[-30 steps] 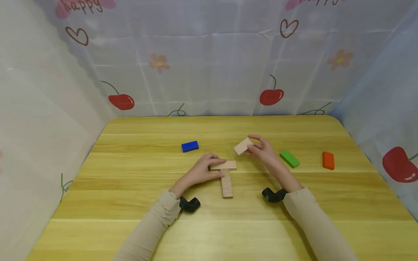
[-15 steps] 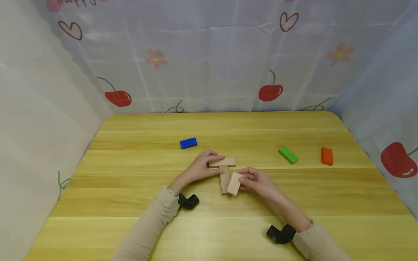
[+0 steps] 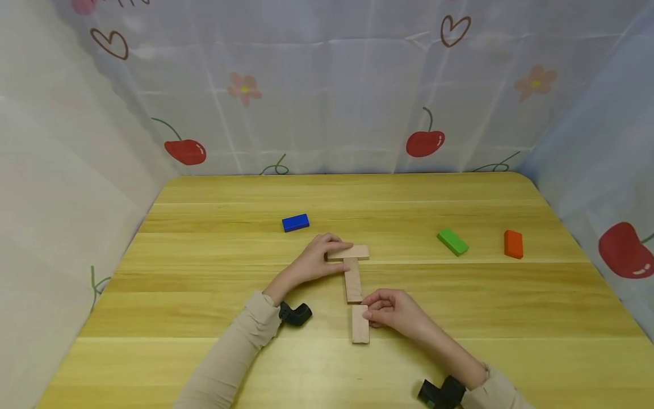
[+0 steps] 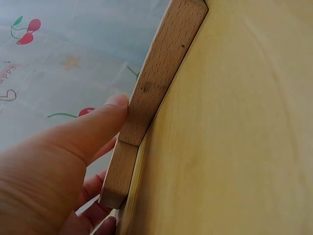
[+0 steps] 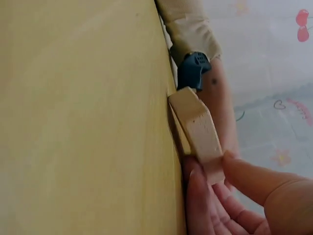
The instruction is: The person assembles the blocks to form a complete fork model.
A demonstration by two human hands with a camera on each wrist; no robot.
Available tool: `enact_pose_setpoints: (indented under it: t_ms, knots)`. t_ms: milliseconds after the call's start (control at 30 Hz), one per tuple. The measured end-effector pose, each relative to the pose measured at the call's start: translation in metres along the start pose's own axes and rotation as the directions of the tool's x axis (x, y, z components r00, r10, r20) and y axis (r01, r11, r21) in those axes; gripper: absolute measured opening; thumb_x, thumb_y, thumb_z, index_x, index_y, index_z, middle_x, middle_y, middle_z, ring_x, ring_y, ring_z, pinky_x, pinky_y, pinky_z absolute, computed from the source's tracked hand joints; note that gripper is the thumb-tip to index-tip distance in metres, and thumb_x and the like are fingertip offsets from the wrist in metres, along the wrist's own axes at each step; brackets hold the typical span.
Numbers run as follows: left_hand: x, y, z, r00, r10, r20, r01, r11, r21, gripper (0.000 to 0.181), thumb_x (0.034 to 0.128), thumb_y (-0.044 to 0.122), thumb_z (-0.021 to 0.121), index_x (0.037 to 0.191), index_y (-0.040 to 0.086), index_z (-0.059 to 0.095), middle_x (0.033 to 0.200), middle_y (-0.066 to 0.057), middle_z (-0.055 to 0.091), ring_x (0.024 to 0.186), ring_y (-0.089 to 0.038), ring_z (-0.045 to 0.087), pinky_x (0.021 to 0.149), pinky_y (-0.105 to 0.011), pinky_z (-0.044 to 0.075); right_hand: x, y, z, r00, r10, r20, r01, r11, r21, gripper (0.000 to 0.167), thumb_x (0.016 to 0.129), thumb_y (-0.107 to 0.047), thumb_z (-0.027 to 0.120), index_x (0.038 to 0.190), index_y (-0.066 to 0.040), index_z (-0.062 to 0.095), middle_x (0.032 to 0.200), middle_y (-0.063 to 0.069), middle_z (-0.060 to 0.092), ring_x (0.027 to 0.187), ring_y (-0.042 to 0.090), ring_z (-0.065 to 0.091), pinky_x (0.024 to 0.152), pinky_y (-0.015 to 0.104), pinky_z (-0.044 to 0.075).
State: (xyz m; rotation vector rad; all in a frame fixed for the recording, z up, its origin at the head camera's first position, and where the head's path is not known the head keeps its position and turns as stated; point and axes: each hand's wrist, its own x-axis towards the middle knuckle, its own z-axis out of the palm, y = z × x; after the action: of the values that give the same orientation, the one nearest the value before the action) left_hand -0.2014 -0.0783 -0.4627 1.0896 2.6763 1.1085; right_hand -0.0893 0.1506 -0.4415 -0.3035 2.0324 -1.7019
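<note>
"What else is on the table (image 3: pixel 194 244)?"

"A blue block (image 3: pixel 296 222) toward the back edge, left of the middle. A green block (image 3: pixel 452 242) and an orange block (image 3: pixel 513 244) lie toward the right edge, the orange one nearer to it. Behind the back edge hangs a curtain (image 3: pixel 327 108) printed with cherries and hearts."

"Anything hiding the work?"

"The left hand (image 3: pixel 317 262) — it covers the left end of the crossbar block (image 3: pixel 357 252). A dark device (image 3: pixel 295 314) sits at each wrist."

"And the surfaces?"

"The table is yellowish and wood-grained, its back corners rounded. The plain blocks are pale, oblong, sharp-edged wood, flecked with grain. Crossbar block and stem block (image 3: pixel 353 284) touch in a T."

"What is each hand doing?"

"The left rests loosely, thumb on the stem block, fingers on the crossbar block. The right hand (image 3: pixel 395 311) pinches a third plain block (image 3: pixel 360 326) by its side — just off the stem block's near end, midway between the side edges. The right wrist view shows it tilted, a gap beneath."
</note>
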Motion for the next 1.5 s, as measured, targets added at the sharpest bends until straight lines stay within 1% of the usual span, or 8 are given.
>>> enact_pose_setpoints:
  t_ms: [100, 233, 333, 433, 600, 800, 1300, 1500]
  knots:
    - [0.0, 0.0, 0.0, 1.0, -0.005, 0.001, 0.005, 1.0, -0.004, 0.049, 0.0841, 0.03, 0.072, 0.129, 0.014, 0.059, 0.116, -0.004, 0.053, 0.107, -0.02, 0.044, 0.087, -0.036, 0.036, -0.001, 0.001, 0.003, 0.993, -0.104, -0.055, 0.091, 0.976, -0.196, 0.02, 0.085, -0.011, 0.07, 0.098, 0.004, 0.064, 0.082, 0.004, 0.063, 0.071, 0.015, 0.062, 0.064, 0.028, 0.052]
    - [0.0, 0.0, 0.0, 1.0, -0.006, 0.003, 0.006, 1.0, -0.001, 0.049, 0.0845, 0.03, 0.072, 0.129, 0.014, 0.059, 0.116, -0.004, 0.053, 0.107, -0.02, 0.044, 0.086, -0.036, 0.037, -0.004, 0.001, 0.004, 0.972, -0.212, -0.099, 0.154, 0.898, -0.413, 0.018, 0.081, -0.016, 0.075, 0.094, -0.006, 0.068, 0.081, -0.004, 0.061, 0.068, 0.009, 0.057, 0.06, 0.025, 0.049]
    - [0.0, 0.0, 0.0, 1.0, -0.004, 0.007, 0.003, 1.0, 0.009, 0.049, 0.0849, 0.03, 0.071, 0.13, 0.014, 0.059, 0.116, -0.004, 0.053, 0.106, -0.02, 0.045, 0.086, -0.036, 0.037, -0.008, 0.002, 0.002, 0.968, -0.241, -0.075, 0.172, 0.846, -0.504, 0.027, 0.077, -0.022, 0.078, 0.099, -0.008, 0.07, 0.084, -0.005, 0.057, 0.07, 0.009, 0.052, 0.06, 0.025, 0.046]
    - [0.0, 0.0, 0.0, 1.0, -0.002, 0.01, 0.002, 1.0, 0.017, 0.049, 0.0852, 0.031, 0.071, 0.13, 0.014, 0.058, 0.117, -0.004, 0.052, 0.106, -0.02, 0.045, 0.085, -0.035, 0.037, -0.015, 0.003, 0.0, 0.968, -0.251, -0.012, 0.202, 0.807, -0.555, 0.042, 0.075, -0.032, 0.079, 0.109, -0.01, 0.068, 0.09, -0.006, 0.054, 0.077, 0.011, 0.049, 0.065, 0.026, 0.044]
    - [-0.001, 0.001, -0.001, 1.0, 0.002, 0.003, -0.002, 1.0, 0.004, 0.049, 0.0848, 0.03, 0.071, 0.129, 0.014, 0.059, 0.116, -0.004, 0.053, 0.106, -0.02, 0.045, 0.085, -0.035, 0.037, -0.021, 0.008, -0.002, 0.957, -0.281, 0.077, 0.277, 0.797, -0.536, 0.062, 0.075, -0.035, 0.078, 0.13, -0.017, 0.056, 0.1, -0.006, 0.051, 0.088, 0.012, 0.048, 0.075, 0.03, 0.044]
    - [-0.001, 0.001, -0.001, 1.0, -0.001, 0.005, 0.001, 1.0, -0.001, 0.049, 0.0845, 0.03, 0.071, 0.129, 0.013, 0.059, 0.116, -0.005, 0.053, 0.107, -0.022, 0.045, 0.087, -0.037, 0.037, -0.02, 0.013, 0.0, 0.938, -0.319, 0.137, 0.341, 0.768, -0.542, 0.068, 0.077, -0.034, 0.076, 0.138, -0.019, 0.05, 0.098, -0.007, 0.048, 0.083, 0.011, 0.045, 0.07, 0.027, 0.04]
    - [-0.001, 0.003, -0.002, 1.0, -0.006, 0.016, 0.006, 1.0, 0.001, 0.049, 0.0848, 0.03, 0.071, 0.129, 0.012, 0.059, 0.117, -0.006, 0.053, 0.108, -0.023, 0.045, 0.087, -0.038, 0.037, -0.02, 0.019, 0.009, 0.924, -0.381, 0.045, 0.326, 0.717, -0.616, 0.06, 0.075, -0.034, 0.079, 0.128, -0.019, 0.056, 0.095, -0.011, 0.048, 0.084, 0.006, 0.045, 0.07, 0.025, 0.042]
    - [-0.001, 0.004, -0.002, 1.0, -0.005, 0.013, 0.005, 1.0, 0.004, 0.049, 0.0846, 0.03, 0.071, 0.129, 0.012, 0.059, 0.117, -0.007, 0.053, 0.108, -0.024, 0.045, 0.088, -0.04, 0.037, -0.02, 0.017, 0.011, 0.93, -0.367, 0.023, 0.302, 0.726, -0.618, 0.059, 0.074, -0.03, 0.08, 0.127, -0.02, 0.056, 0.094, -0.011, 0.048, 0.085, 0.006, 0.045, 0.071, 0.025, 0.042]
